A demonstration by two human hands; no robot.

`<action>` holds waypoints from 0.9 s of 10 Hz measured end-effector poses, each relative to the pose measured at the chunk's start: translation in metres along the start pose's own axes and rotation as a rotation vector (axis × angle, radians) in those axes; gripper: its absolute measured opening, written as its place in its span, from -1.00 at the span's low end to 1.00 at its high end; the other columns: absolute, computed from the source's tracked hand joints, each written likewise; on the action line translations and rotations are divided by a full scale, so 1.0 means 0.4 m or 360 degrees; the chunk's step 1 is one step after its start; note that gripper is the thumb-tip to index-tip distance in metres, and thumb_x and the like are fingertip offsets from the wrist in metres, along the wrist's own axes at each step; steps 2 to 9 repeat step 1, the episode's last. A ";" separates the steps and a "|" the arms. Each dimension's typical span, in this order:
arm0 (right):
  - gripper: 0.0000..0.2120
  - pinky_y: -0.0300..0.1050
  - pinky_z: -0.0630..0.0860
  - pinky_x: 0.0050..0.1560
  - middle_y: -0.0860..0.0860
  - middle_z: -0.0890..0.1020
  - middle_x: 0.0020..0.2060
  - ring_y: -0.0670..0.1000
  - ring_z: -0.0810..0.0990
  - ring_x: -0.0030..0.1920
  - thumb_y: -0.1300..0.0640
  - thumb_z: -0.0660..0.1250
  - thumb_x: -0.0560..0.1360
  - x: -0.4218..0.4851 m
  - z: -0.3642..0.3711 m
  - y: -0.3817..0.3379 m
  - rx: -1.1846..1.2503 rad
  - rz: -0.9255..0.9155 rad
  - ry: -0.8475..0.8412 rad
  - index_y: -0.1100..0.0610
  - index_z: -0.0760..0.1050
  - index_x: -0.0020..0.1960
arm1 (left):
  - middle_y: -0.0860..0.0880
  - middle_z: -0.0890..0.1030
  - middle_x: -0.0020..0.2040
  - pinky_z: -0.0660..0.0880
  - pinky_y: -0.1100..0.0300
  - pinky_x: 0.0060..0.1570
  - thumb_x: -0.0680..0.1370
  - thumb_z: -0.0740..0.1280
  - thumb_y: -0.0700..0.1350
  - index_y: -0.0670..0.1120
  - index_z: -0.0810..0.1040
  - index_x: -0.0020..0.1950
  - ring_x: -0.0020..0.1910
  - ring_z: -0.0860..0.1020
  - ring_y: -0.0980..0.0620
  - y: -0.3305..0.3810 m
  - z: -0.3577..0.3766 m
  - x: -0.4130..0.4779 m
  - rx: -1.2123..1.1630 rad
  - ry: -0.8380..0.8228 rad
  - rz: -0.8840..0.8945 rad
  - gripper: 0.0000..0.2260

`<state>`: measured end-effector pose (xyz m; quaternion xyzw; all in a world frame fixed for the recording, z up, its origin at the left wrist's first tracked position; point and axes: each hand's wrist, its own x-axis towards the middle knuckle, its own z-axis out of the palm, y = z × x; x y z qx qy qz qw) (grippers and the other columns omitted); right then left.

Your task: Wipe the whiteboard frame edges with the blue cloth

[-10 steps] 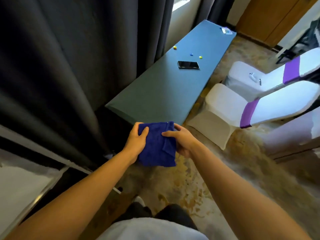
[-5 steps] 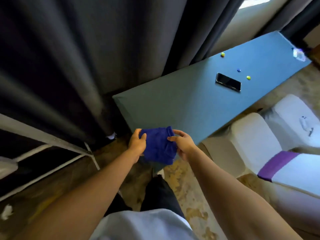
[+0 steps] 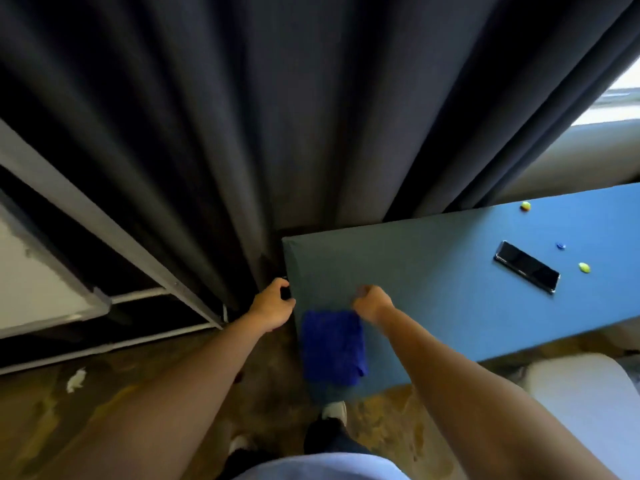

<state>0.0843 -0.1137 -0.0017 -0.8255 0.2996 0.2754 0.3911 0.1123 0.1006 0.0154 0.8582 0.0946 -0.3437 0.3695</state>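
The blue cloth lies folded flat on the near end of a blue-covered table. My right hand rests just beyond the cloth's far right corner, fingers curled, and I cannot see it gripping the cloth. My left hand hovers at the table's left edge, fingers curled, apart from the cloth. The whiteboard stands at the far left, with its grey frame corner low down near the floor.
Dark curtains hang behind the table and whiteboard. A black phone and small coloured magnets lie on the table. A white-covered chair stands at lower right. My feet are on the patterned floor.
The view swung left toward the curtains and whiteboard. Both hands held the cloth up before; now it lies on the table's near end and the hands have come apart.
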 end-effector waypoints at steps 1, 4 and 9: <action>-0.56 -0.02 0.56 0.02 0.20 0.55 0.25 0.21 0.57 0.19 0.19 0.26 0.53 -0.027 -0.035 -0.193 0.0003 -0.0309 -0.0027 0.21 0.39 0.39 | -0.17 0.59 0.14 0.54 0.04 0.04 0.58 0.26 -0.04 0.03 0.36 0.38 0.01 0.58 -0.13 0.070 -0.152 -0.009 0.0170 0.0205 0.0312 -0.64; -0.56 -0.02 0.56 0.02 0.20 0.55 0.25 0.21 0.57 0.19 0.19 0.26 0.53 -0.027 -0.035 -0.193 0.0003 -0.0309 -0.0027 0.21 0.39 0.39 | -0.17 0.59 0.14 0.54 0.04 0.04 0.58 0.26 -0.04 0.03 0.36 0.38 0.01 0.58 -0.13 0.070 -0.152 -0.009 0.0170 0.0205 0.0312 -0.64; -0.56 -0.02 0.56 0.02 0.20 0.55 0.25 0.21 0.57 0.19 0.19 0.26 0.53 -0.027 -0.035 -0.193 0.0003 -0.0309 -0.0027 0.21 0.39 0.39 | -0.17 0.59 0.14 0.54 0.04 0.04 0.58 0.26 -0.04 0.03 0.36 0.38 0.01 0.58 -0.13 0.070 -0.152 -0.009 0.0170 0.0205 0.0312 -0.64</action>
